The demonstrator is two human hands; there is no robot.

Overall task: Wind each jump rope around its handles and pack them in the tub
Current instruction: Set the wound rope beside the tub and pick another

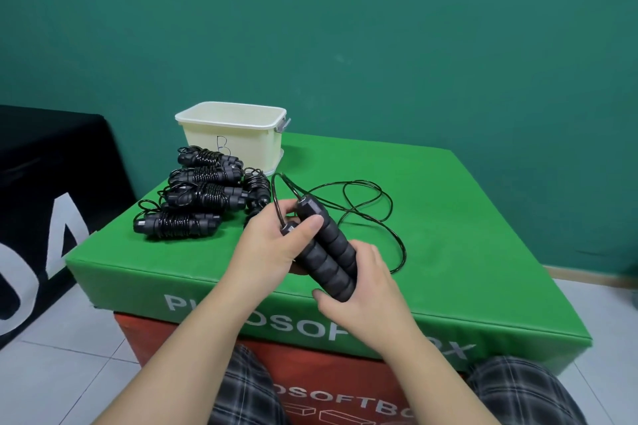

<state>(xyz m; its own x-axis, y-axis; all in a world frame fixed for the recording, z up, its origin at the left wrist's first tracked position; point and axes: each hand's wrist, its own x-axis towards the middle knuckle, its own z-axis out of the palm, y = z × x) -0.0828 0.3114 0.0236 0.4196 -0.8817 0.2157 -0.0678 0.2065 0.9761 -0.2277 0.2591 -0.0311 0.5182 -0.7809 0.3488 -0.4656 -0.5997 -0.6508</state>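
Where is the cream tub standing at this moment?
In the head view the cream tub stands at the far left corner of the green foam box, just behind the pile of wound jump ropes, left of both hands.

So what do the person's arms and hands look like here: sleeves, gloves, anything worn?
Both forearms are bare, with no sleeves in view. The left hand and right hand wear no gloves, and no rings, watch or wristband show. Nails are short and plain. Grey-and-white plaid shorts show at the knees.

Matt foam handles (328, 252), glossy black cord (366, 203), smooth cream plastic tub (234, 138), green vinyl box (448, 235).
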